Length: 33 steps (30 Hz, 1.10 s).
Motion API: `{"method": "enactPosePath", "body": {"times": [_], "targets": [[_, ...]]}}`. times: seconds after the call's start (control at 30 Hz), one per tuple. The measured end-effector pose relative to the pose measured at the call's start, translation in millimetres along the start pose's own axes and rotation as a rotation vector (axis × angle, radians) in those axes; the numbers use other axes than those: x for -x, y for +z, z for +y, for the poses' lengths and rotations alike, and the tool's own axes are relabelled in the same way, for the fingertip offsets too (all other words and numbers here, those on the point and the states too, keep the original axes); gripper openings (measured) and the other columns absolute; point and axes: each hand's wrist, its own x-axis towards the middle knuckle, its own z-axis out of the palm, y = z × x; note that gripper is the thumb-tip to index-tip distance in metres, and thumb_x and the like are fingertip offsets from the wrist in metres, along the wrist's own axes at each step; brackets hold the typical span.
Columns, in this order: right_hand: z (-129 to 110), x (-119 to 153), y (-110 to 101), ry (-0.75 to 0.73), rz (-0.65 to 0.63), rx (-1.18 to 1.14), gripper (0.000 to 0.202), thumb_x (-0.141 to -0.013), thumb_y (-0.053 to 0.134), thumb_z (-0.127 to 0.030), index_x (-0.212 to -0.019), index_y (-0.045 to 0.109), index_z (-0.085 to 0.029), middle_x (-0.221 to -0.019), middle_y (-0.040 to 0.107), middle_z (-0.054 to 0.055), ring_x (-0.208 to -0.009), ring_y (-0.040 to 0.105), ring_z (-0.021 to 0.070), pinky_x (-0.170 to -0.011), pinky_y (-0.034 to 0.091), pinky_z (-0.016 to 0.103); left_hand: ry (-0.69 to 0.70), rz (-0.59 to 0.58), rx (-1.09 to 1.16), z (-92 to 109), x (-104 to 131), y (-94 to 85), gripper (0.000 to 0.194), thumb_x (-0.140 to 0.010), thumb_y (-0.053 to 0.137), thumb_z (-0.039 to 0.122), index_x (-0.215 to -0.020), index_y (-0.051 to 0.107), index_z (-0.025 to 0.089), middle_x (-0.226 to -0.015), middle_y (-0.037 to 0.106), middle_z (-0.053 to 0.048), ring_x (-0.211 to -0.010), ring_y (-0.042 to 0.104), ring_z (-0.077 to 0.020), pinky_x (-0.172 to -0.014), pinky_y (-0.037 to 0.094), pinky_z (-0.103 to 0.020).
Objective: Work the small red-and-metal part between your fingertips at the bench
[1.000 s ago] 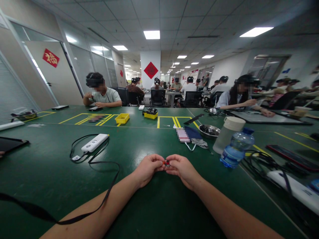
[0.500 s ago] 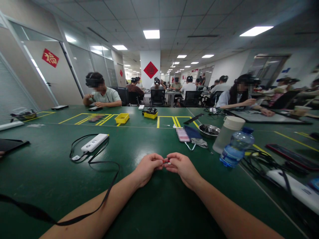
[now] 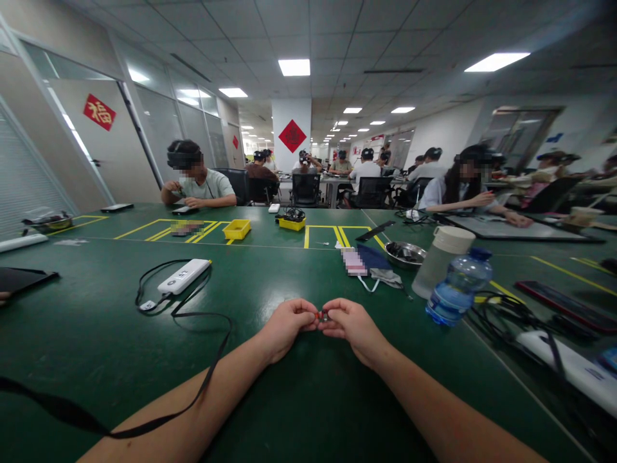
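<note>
Over the green table, left hand and right hand pinch a small red-and-dark item.

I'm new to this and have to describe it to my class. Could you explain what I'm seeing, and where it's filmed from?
There is no robot arm here: the left hand and right hand are a person's own, bare. The view comes from a camera worn on that person's head, looking forward and down.

Between the fingers, the left hand pinches a tiny orange-red part and the right a tiny dark part; they are too small to identify, or to tell whether they join.

On the green table lie a white power bank at left, a yellow tray farther back, and a metal bowl and a blue-capped plastic bottle at right.
</note>
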Motion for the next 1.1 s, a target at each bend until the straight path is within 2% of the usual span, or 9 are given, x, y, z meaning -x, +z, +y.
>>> {"method": "enactPosePath", "body": {"times": [0.4, 0.8, 1.1], "targets": [[-0.6, 1.6, 0.2, -0.036, 0.001, 0.040, 0.018, -0.070, 0.063, -0.018, -0.085, 0.056, -0.015, -0.078, 0.066, 0.005, -0.071, 0.068, 0.0156, -0.066, 0.055, 0.028, -0.034, -0.005, 0.012, 2.0, -0.9, 1.9, 0.011, -0.068, 0.063, 0.012, -0.079, 0.062, 0.012, -0.078, 0.065, -0.007, -0.072, 0.063, -0.0125, -0.068, 0.047, -0.021], [8.5, -5.2, -3.6, -0.024, -0.010, -0.036, 0.014, -0.071, 0.060, -0.015, -0.084, 0.057, -0.016, -0.080, 0.065, 0.006, -0.074, 0.067, 0.0165, -0.068, 0.055, 0.030, -0.025, 0.002, 0.024, 2.6, -0.4, 1.2, 0.012, -0.067, 0.066, 0.014, -0.077, 0.061, 0.012, -0.079, 0.064, -0.006, -0.073, 0.063, -0.0134, -0.072, 0.047, -0.025], [0.4, 0.5, -0.3, -0.009, -0.020, -0.006, 0.021, -0.068, 0.063, -0.016, -0.089, 0.057, -0.016, -0.082, 0.064, 0.005, -0.071, 0.066, 0.0152, -0.068, 0.054, 0.029, -0.023, -0.018, 0.008, 3.5, 0.2, 1.4, 0.011, -0.068, 0.065, 0.015, -0.077, 0.061, 0.012, -0.077, 0.064, -0.006, -0.072, 0.062, -0.0128, -0.070, 0.047, -0.024]]}}
